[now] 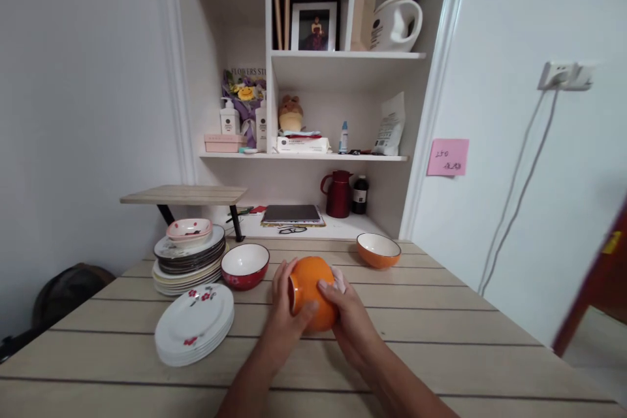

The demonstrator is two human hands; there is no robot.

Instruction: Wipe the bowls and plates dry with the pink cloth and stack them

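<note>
The left hand [283, 300] and right hand [353, 317] both grasp an orange bowl [313, 272], tipped sideways over the middle of the table [426, 320], a white cloth [338, 278] at the right hand. A red bowl [245, 269] and another orange bowl [379, 251] stand upright, white insides showing. A pink dish [189, 228] tops stacked plates [189, 260].

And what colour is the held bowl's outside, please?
The bowl is orange outside, as the head view shows.

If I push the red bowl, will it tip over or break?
The red bowl might rock if pushed near its rim, because its sides narrow downward. Its shiny surface may feel slippery. It looks ceramic, so it could chip against the plates beside it.
</note>
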